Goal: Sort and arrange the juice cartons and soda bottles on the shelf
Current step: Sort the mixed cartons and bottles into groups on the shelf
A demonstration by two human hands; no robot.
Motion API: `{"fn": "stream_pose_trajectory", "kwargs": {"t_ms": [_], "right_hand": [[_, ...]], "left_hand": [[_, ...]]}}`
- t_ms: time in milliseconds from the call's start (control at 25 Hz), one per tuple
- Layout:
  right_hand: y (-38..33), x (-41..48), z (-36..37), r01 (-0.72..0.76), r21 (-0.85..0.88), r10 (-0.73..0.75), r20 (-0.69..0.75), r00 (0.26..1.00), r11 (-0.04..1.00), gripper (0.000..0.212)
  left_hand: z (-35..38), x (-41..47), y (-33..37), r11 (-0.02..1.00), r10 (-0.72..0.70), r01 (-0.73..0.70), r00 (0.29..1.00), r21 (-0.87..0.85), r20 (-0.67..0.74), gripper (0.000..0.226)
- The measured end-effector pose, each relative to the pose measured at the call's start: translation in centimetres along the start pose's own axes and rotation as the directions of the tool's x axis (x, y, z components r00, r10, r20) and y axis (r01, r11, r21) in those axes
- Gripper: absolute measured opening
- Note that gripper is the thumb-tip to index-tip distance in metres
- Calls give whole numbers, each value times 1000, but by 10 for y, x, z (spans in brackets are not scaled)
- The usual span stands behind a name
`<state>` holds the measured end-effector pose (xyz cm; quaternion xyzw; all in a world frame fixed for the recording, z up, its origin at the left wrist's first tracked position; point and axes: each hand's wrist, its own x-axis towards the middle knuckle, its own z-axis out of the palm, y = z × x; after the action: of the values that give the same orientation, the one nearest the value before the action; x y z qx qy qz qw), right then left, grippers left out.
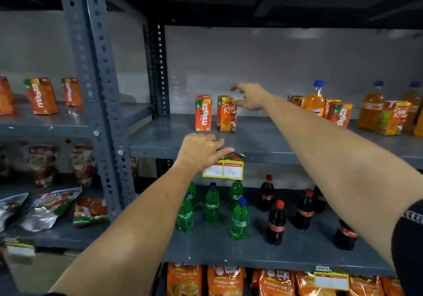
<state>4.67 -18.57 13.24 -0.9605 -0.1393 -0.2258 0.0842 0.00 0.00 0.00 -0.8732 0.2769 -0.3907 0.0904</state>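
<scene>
On the grey upper shelf (pixel 263 140) a red Maaza carton (pixel 203 117) and an orange Real carton (pixel 226 118) stand side by side, each with another carton behind it. My right hand (pixel 250 97) hovers just right of the Real carton's top, fingers spread, holding nothing. My left hand (pixel 201 151) rests on the shelf's front edge, fingers over the yellow price tag (pixel 225 169). At the right stand more cartons (pixel 341 115), an orange Fanta bottle (pixel 315 101) and larger orange bottles (pixel 370 110). Green bottles (pixel 212 203) and cola bottles (pixel 276 223) fill the shelf below.
A perforated grey upright (pixel 100 89) divides this bay from the left one, which holds Maaza cartons (pixel 41 95) and snack pouches (pixel 45 208) below. Orange packets (pixel 226 282) fill the lowest shelf. The upper shelf has bare space between the two carton groups.
</scene>
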Motion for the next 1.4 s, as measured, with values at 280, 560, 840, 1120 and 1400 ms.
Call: {"fn": "stream_pose_trajectory", "kwargs": {"t_ms": [280,560,840,1120,1400], "right_hand": [[-8,17,9,-10,-10,11,132,991,1000,41],[22,-4,-30,-4,132,-23,199,980,991,35],[99,-51,-79,-77,210,25,243,970,975,42],[131,-54,-56,5,7,-6,158,987,1000,40],[138,-43,-63,105,-71,-94,144,985,992,45]], "left_hand": [[17,1,-7,998,44,-51,966,-22,-254,68],[18,3,-4,997,22,-50,922,-62,-386,73],[1,23,33,999,-18,7,951,-35,-309,75],[-3,76,149,997,-19,2,971,-71,-238,74],[11,68,161,987,-147,124,947,-97,-285,59]]}}
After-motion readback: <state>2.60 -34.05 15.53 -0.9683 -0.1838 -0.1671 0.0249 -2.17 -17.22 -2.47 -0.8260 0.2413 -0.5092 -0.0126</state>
